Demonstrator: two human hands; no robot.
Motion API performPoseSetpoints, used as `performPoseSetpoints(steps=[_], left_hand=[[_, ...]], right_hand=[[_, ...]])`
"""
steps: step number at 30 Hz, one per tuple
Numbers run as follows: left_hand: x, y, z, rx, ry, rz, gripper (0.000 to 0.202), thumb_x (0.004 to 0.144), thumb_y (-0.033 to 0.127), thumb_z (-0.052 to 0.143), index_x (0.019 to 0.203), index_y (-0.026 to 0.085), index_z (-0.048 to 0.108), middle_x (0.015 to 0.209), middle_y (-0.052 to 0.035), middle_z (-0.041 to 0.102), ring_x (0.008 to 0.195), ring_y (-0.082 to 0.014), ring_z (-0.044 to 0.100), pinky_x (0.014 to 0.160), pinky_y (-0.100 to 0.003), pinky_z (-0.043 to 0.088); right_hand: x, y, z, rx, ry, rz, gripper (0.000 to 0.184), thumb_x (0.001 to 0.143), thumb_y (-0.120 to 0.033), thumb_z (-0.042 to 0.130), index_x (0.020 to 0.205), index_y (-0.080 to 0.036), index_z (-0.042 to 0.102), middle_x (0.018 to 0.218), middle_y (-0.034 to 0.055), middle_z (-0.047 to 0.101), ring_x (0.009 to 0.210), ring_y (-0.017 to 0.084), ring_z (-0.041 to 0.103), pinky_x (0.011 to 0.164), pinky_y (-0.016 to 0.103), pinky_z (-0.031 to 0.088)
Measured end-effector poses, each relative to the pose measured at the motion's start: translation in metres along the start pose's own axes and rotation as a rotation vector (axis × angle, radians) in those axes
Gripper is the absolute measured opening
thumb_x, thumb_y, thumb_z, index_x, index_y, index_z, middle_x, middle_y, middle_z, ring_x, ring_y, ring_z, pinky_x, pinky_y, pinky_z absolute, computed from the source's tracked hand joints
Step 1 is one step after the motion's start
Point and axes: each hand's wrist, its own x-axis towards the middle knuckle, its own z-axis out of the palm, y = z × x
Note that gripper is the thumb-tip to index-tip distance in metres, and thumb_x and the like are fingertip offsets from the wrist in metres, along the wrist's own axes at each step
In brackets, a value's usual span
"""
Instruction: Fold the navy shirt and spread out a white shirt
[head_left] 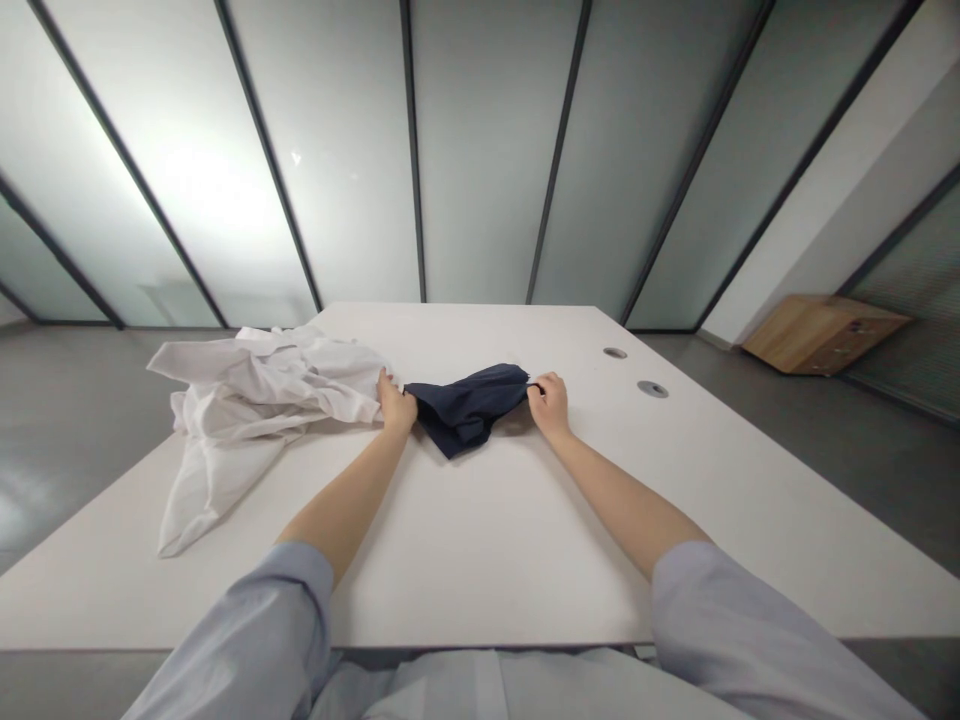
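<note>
Two hands [397, 408] grip navy cloth [476, 405] in their fingers [553, 383] over a white table [495, 545], frosted panels [487, 150] beyond.

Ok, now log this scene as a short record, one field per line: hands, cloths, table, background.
Left hand: grips the left end of the dark blue cloth
Right hand: grips that cloth's right end
Dark blue cloth: bunched up between the two hands
White cloth: crumpled heap to the left, right by the left hand; whether they touch is unclear
Table: white top, two round fittings on its right side
Background: dark-framed frosted panels; wooden cabinet at far right
</note>
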Motion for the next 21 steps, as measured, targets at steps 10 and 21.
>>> performPoseSetpoints(steps=[10, 21], left_hand=[[-0.035, 0.056, -0.013, 0.532, -0.506, 0.879, 0.084, 0.064, 0.009, 0.061, 0.145, 0.024, 0.039, 0.154, -0.0089, 0.032, 0.140, -0.0298, 0.028, 0.112, -0.044, 0.026], [-0.021, 0.036, 0.006, -0.142, -0.556, -0.011, 0.033, 0.086, 0.040, 0.048, 0.090, 0.018, 0.072, 0.086, -0.0062, 0.072, 0.090, -0.0264, 0.066, 0.082, -0.036, 0.052]], right_hand=[[-0.002, -0.008, -0.002, 0.044, -0.137, 0.074, 0.036, 0.086, -0.035, 0.041, 0.058, -0.021, 0.057, 0.059, 0.0027, 0.054, 0.062, 0.019, 0.050, 0.064, 0.030, 0.039], [-0.010, -0.020, 0.006, 0.406, -0.298, 0.145, 0.030, 0.085, -0.043, 0.045, 0.100, -0.022, 0.060, 0.099, 0.0053, 0.070, 0.095, 0.022, 0.062, 0.089, 0.037, 0.047]])
